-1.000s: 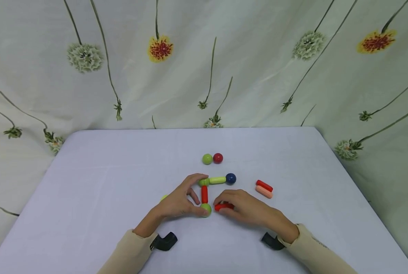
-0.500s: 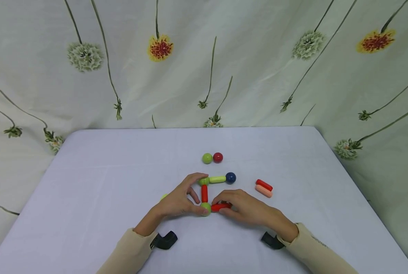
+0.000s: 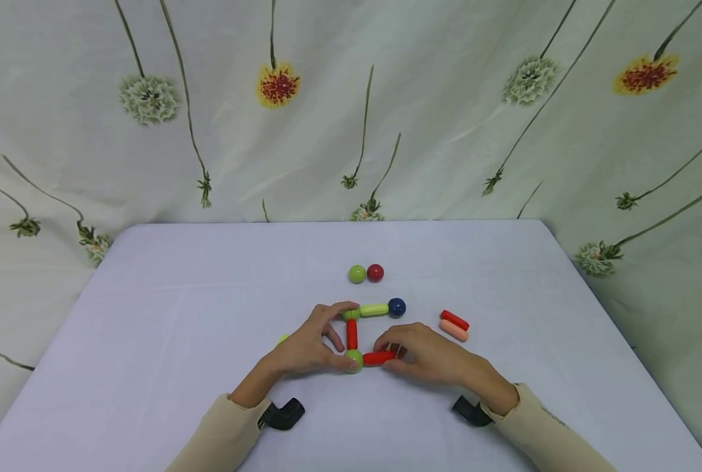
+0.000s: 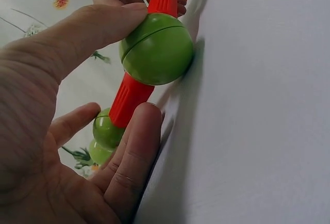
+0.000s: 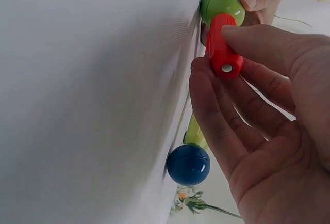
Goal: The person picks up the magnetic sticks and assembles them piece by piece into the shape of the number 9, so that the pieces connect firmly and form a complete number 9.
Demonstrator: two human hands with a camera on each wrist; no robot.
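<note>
Plastic toy pieces lie joined near the middle of the bench. Your right hand pinches a red rod between thumb and fingertips, its far end against the near green ball. In the right wrist view you can see the rod's flat end cap with a small pale disc in it, probably a magnet. Your left hand is curled round the corner of the build, thumb on that same green ball, forefinger on the far green ball, with a second red rod standing between the two balls.

From the far green ball a yellow-green rod runs right to a blue ball.

Judging by their look, these parts are light, stiff and smooth, so the balls would likely roll if freed. The rods have ribbed ends, which look like the best place to take hold; a pinch at mid-length may let the rod swivel on the ball. The joints probably part under a sideways tug, so steady the ball, not the rod beside it.

Well apart lie a loose green ball touching a red ball, and a spare red rod beside a peach rod.
</note>
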